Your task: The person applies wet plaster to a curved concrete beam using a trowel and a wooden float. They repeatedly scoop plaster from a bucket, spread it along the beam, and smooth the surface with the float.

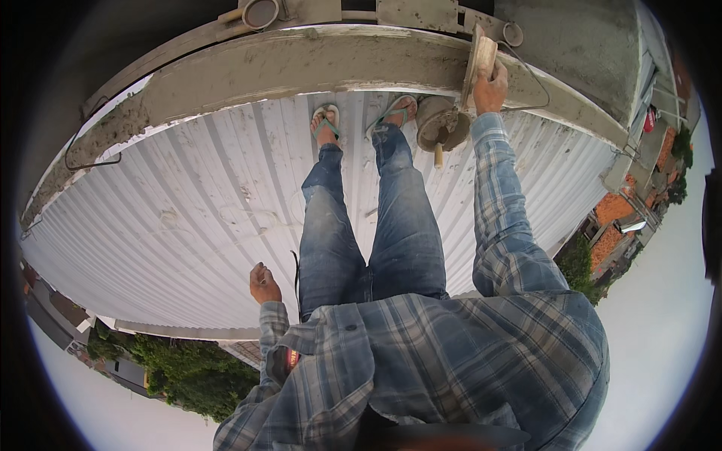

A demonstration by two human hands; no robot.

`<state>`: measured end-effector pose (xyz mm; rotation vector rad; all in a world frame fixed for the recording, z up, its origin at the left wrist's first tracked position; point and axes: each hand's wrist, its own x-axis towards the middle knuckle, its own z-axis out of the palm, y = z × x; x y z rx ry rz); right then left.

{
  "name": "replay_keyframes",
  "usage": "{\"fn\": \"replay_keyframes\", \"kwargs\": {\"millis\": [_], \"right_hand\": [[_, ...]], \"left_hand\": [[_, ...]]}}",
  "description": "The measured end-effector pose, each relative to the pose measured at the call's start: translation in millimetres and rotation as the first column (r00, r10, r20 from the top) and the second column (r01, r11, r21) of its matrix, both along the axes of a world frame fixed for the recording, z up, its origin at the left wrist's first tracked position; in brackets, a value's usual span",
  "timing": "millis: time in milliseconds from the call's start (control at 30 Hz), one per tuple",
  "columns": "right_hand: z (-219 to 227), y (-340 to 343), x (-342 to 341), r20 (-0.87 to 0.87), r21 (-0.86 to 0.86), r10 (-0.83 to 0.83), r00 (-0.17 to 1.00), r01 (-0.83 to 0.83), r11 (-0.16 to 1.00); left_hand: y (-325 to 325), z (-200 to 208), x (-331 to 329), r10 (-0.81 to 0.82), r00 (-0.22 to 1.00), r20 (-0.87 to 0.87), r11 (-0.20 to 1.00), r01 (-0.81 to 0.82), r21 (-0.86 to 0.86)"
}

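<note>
My right hand (pixel 490 88) grips a plastering float (pixel 482 60) by its back. The float stands on edge over the grey mortar-covered ledge (pixel 316 64). Just below it, beside my right foot, a bucket (pixel 430 124) of mortar sits on the metal roof, with the wooden handle (pixel 438 155) of a tool sticking out. My left hand (pixel 264 284) hangs at my left side, away from the ledge, its fingers curled in with nothing visible in them.
I stand in flip-flops on a pale corrugated metal roof (pixel 218 203). Bent metal rod clamps (pixel 543 90) hook over the ledge at both ends. Along its far side run wooden boards (pixel 417 13) and round pipe-like openings (pixel 261 13). Treetops (pixel 180 368) and tiled roofs (pixel 613 209) lie beyond the roof's edges.
</note>
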<state>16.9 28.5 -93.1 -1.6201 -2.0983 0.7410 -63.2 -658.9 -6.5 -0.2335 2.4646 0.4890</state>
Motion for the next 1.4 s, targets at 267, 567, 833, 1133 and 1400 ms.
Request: {"fn": "replay_keyframes", "kwargs": {"millis": [267,567,833,1133,1400], "right_hand": [[10.0,-139.9,-145.7,-0.1,-0.134,0.162,0.982,-0.174,0.976],[22.7,-135.5,-144.1,-0.26,-0.201,0.14,0.956,-0.195,0.96],[-14.9,-72.7,-49.5,-0.079,-0.213,-0.104,0.991,0.085,0.973],[5.4,-314.9,-355.3,-0.164,-0.211,0.323,0.932,-0.353,0.911],[22.0,-336.7,-391.9,-0.572,-0.446,0.302,0.763,-0.597,0.667]], "left_hand": [[12.4,5.9,-4.9,0.012,1.0,0.02,1.0,-0.012,0.007],[36.0,17.5,-27.7,0.068,0.997,-0.03,0.997,-0.066,0.045],[5.9,-2.3,47.6,0.213,0.977,0.029,0.977,-0.213,0.021],[-18.8,18.0,102.0,0.51,0.857,-0.071,0.856,-0.514,-0.052],[4.8,16.7,142.4,0.479,0.875,-0.068,0.874,-0.483,-0.052]]}}
